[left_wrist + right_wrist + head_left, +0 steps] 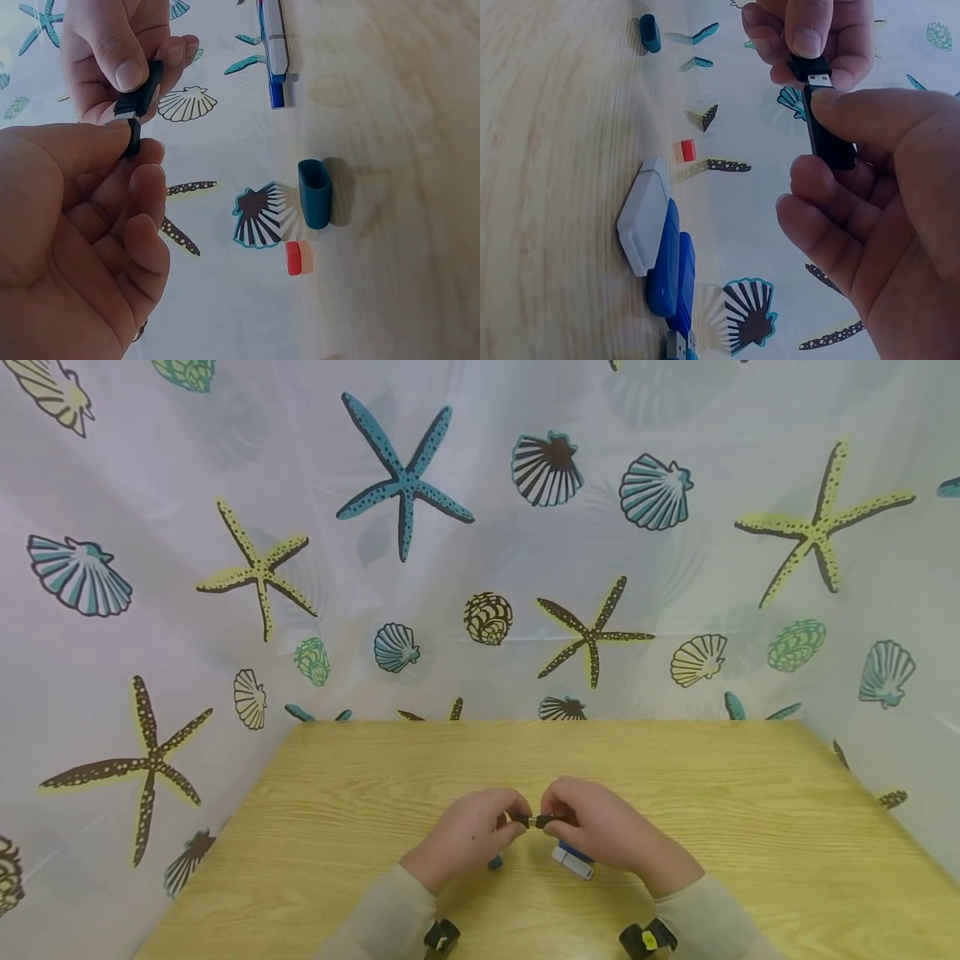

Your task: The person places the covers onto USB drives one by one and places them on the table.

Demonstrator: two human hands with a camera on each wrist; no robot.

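My two hands meet over the table, each on one part of a black USB stick (831,139). The right hand (600,822) pinches its body between thumb and fingers. With thumb and fingertip, the left hand (476,827) pinches the small black cap (133,139). A stretch of metal plug (819,79) shows between cap and body, and whether the cap still covers its tip cannot be told. Below the right hand lie a white USB stick (643,217) and, beside it, blue USB sticks (664,262). Near the left hand is a teal cap (315,193).
A small red piece (688,151) lies on the wooden table (360,768) near the teal cap. A white curtain (465,543) printed with starfish and shells rises behind the table and on both sides. Each wrist wears a dark camera mount (442,937).
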